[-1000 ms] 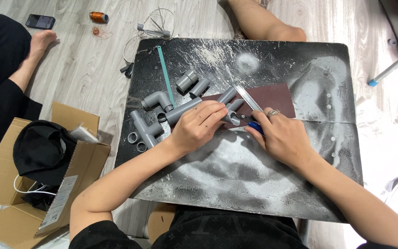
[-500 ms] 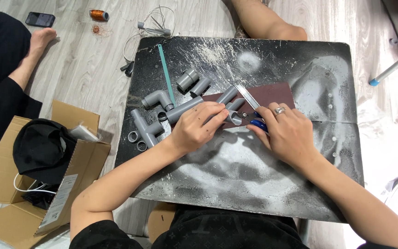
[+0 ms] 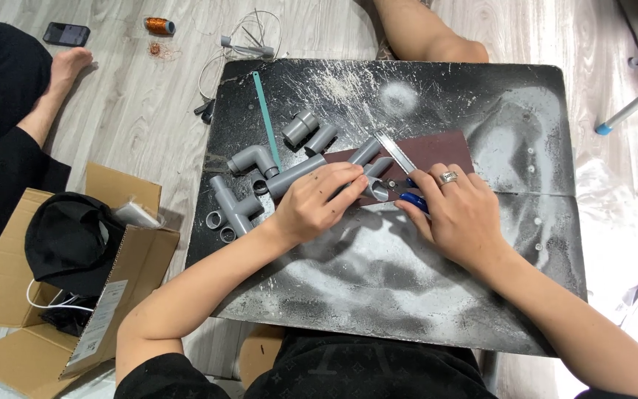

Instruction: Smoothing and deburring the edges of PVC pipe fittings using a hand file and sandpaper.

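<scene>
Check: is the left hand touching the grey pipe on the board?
Touching. The head view shows the left hand lying over the grey pipe, fingers pressed on it, with no gap visible.

Pale grey wood-look plank floor [image 3: 134, 96] all around, evenly lit with soft shadows. In the middle, a low black worktop [image 3: 481, 295], its surface scuffed and dusted white. To the left, an open cardboard box [image 3: 134, 258] with a black cap [image 3: 64, 240] resting on it. Farther up on the floor, a dark phone [image 3: 66, 33], a spool of copper wire [image 3: 159, 26] and a loose coil of thin wire [image 3: 249, 33]. At the right edge, a slanted metal rod with a blue tip [image 3: 633, 107].
</scene>
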